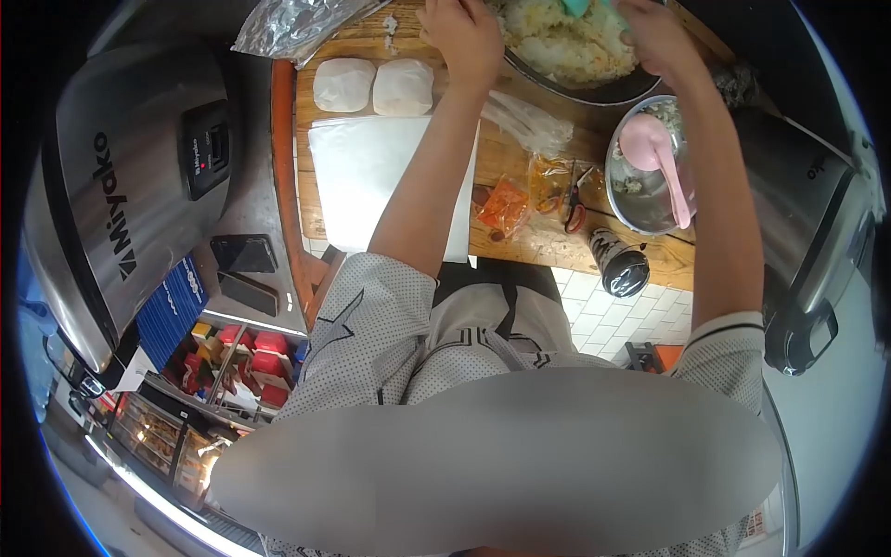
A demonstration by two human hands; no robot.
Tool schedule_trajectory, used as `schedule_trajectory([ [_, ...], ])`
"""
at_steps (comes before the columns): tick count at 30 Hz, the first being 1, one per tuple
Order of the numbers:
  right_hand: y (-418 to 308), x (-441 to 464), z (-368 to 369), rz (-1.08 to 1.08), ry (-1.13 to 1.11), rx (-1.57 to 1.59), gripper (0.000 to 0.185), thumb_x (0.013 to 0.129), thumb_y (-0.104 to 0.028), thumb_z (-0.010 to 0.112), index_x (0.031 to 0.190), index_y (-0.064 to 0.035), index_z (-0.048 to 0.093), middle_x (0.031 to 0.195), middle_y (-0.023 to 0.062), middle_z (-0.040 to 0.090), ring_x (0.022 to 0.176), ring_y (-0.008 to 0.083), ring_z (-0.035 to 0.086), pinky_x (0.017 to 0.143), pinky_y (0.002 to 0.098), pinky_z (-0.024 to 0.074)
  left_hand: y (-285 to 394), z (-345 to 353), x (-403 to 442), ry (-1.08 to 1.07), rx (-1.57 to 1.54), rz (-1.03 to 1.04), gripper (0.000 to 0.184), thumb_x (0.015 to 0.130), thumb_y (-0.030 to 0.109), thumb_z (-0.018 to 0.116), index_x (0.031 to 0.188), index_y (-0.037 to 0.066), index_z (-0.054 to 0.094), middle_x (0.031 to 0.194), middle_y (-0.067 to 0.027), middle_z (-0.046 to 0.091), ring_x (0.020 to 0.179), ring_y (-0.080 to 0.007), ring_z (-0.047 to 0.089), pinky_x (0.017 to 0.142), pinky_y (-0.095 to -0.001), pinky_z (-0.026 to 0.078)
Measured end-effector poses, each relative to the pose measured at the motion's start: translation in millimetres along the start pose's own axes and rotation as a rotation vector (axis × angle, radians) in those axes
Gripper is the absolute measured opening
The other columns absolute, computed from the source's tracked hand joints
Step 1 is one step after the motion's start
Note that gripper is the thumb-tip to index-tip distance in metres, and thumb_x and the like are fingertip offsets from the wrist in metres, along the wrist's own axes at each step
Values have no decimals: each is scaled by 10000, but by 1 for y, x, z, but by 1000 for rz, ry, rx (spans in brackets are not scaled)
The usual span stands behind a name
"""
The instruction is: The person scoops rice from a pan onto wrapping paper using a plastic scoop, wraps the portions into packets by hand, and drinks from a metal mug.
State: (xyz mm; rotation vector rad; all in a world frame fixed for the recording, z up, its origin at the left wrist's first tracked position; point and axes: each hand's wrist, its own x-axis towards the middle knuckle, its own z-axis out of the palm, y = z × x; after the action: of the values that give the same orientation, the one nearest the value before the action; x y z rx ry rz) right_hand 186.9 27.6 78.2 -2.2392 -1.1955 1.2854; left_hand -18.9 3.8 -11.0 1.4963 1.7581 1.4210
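Observation:
At the top edge, my right hand [655, 39] is closed around a turquoise rice paddle [575, 6], whose blade is in the rice [580, 51] in a large dark pot [594, 94]. My left hand [464, 32] is beside the pot's left rim. Its fingers look curled, but the frame edge cuts them off and what they hold is hidden. Two white paper-wrapped packets [403, 86] lie side by side near my left forearm, above a stack of white paper sheets [362, 176]. Under my right forearm, a metal bowl [640, 209] holds a pink ladle [661, 153] and bits of rice.
Scissors [574, 209], an orange sachet [504, 206] and clear plastic bags [534, 125] lie on the wooden table [673, 255]. A dark-lidded tumbler [620, 265] stands at its near edge. Steel Miyako appliances [139, 167] flank me. Two phones [243, 252] rest at left.

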Motion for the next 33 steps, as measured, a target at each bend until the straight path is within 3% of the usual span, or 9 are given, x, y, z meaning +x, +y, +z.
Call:
schedule_trajectory([
  [6,-16,3,45,-481,120,-704,267,877,-160,491,1044,-36,658,744,250,625,760,357,643,655,430,502,-1,-1,13,-62,-81,-65,231,932,164,447,963,-14,590,872,-177,557,827,-343,530,745,-413,412],
  [8,-13,-26,53,-585,52,-1025,236,863,-143,509,1006,-35,662,717,223,626,702,331,644,630,431,505,-4,2,10,-35,-20,-52,215,923,151,446,962,-8,585,882,-175,557,841,-345,530,753,-415,409],
  [11,-2,-71,12,-622,22,-1014,392,927,-239,508,1306,-339,490,746,193,624,669,344,612,632,433,489,-8,13,8,9,41,-16,202,918,142,439,976,3,572,913,-172,554,890,-345,518,790,-425,393],
  [13,4,-84,-25,-662,50,-1077,379,932,-308,497,1301,-394,483,788,136,640,693,288,634,632,393,515,-1,9,9,-24,59,-57,202,921,141,428,992,10,564,940,-171,553,928,-344,506,820,-433,377],
  [22,16,-59,-52,150,-405,-28,436,943,-251,516,1355,-115,474,619,-104,407,481,19,331,415,165,245,2,-7,14,-138,-82,-39,245,941,172,429,1010,-5,583,909,-184,609,867,-354,569,775,-414,433],
  [26,-18,-31,10,34,-245,4,444,926,-270,526,1357,-175,474,563,-1,454,494,74,438,435,247,341,9,-17,14,-199,-84,-121,276,952,191,436,1045,-19,589,919,-200,635,854,-346,611,754,-390,469],
  [29,-19,-14,14,-49,45,-86,224,877,-140,533,1013,-13,658,641,186,594,586,223,613,559,387,479,-1,-18,1,-165,-96,-94,291,955,205,445,1068,-24,585,949,-203,638,883,-335,616,774,-379,472],
  [32,-8,-11,-6,-618,208,-275,230,898,-148,527,1014,6,652,612,163,573,550,171,564,530,373,454,-6,-21,-2,-155,-106,-106,292,951,211,470,1064,-35,582,943,-201,640,881,-318,619,774,-361,471],
  [33,-8,-11,8,-513,271,-384,252,906,-163,510,1000,27,646,640,184,595,563,212,584,563,363,464,-2,-24,2,-178,-126,-145,285,948,205,483,1066,-37,579,935,-194,641,871,-302,620,770,-350,471],
])
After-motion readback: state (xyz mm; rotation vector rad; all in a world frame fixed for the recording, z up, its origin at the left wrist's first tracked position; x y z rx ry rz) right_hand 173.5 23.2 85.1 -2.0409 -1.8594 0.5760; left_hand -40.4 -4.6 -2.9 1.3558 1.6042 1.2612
